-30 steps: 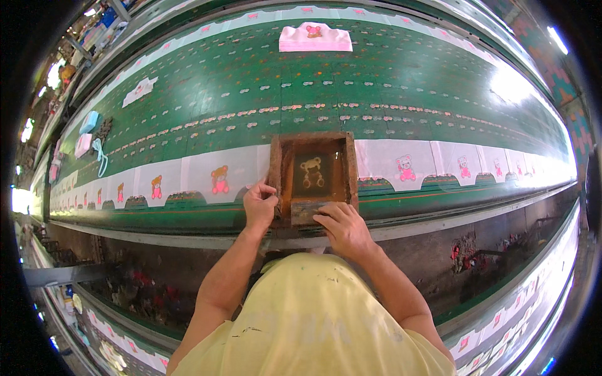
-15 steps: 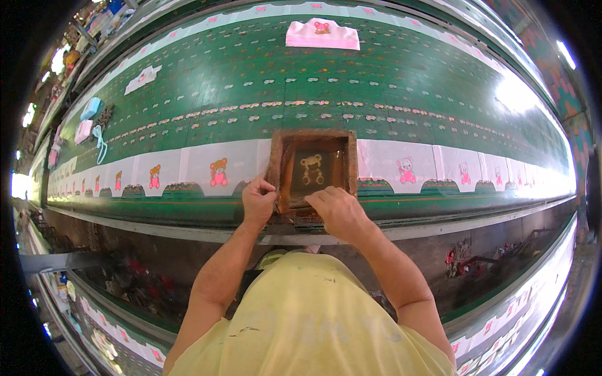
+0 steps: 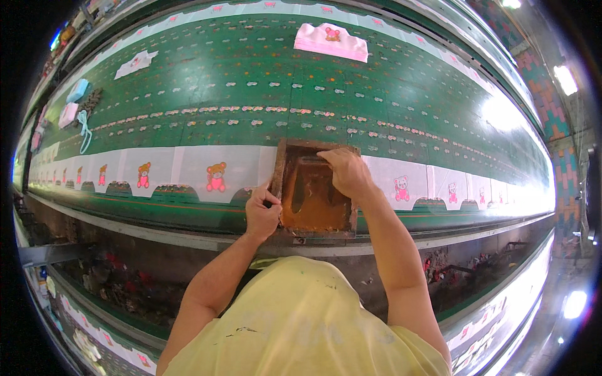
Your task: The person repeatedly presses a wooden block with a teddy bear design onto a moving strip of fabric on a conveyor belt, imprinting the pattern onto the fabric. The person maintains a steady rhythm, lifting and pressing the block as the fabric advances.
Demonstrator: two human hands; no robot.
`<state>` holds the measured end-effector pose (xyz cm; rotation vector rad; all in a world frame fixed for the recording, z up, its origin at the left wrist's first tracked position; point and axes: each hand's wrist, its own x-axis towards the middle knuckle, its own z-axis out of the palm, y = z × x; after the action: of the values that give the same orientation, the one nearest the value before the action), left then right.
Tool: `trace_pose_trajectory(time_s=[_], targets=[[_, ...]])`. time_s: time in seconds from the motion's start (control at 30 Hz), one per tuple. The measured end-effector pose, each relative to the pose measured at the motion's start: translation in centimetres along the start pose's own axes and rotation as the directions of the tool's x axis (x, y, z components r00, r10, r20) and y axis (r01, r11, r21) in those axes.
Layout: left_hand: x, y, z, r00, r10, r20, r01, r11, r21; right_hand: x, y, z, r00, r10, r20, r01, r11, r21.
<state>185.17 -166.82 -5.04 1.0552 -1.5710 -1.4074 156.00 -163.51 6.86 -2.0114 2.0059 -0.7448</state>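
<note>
A small wooden screen-printing frame [image 3: 281,188] lies on a row of white fabric pieces. Orange-brown ink [image 3: 316,210] coats its mesh. My left hand [image 3: 262,214] is closed on the frame's left side, thumb and fingers pinched together. Inside the frame, at its far end, my right hand [image 3: 348,172] is closed on what looks like a squeegee [image 3: 307,158], mostly hidden by the fingers and ink. Just left of the frame, one fabric piece carries a brown and pink bear print [image 3: 216,177]. To the right, another shows a paler bear [image 3: 401,188] without brown.
The long green table [image 3: 251,131] has rows of small printed marks. A folded pink-and-white fabric piece [image 3: 331,42] lies toward the far side, a white scrap [image 3: 136,64] at the far left. Blue and white blocks [image 3: 78,91] and a light-blue loop [image 3: 84,131] lie at left.
My right hand has moved from the frame's near end to its far end. The bear outline on the mesh is now covered with brown ink. My left hand keeps its hold.
</note>
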Motion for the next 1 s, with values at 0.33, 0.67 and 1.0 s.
trace_pose_trajectory(time_s=[0.33,0.67,1.0], targets=[[-0.2,0.2,-0.3,0.998,0.068,-0.002,-0.068,0.997,0.025,-3.1,-3.3,1.3,0.997,-0.013,0.077,0.022,0.992,-0.121],[-0.2,0.8,-0.6,0.999,0.036,0.014,-0.037,0.995,0.094,-10.7,-9.0,1.2,0.993,-0.005,0.119,0.021,0.991,-0.134],[0.0,0.6,-0.5,0.995,0.102,0.020,-0.104,0.990,0.093,-12.0,-9.9,-0.1,0.994,0.056,0.090,-0.058,0.998,0.015]])
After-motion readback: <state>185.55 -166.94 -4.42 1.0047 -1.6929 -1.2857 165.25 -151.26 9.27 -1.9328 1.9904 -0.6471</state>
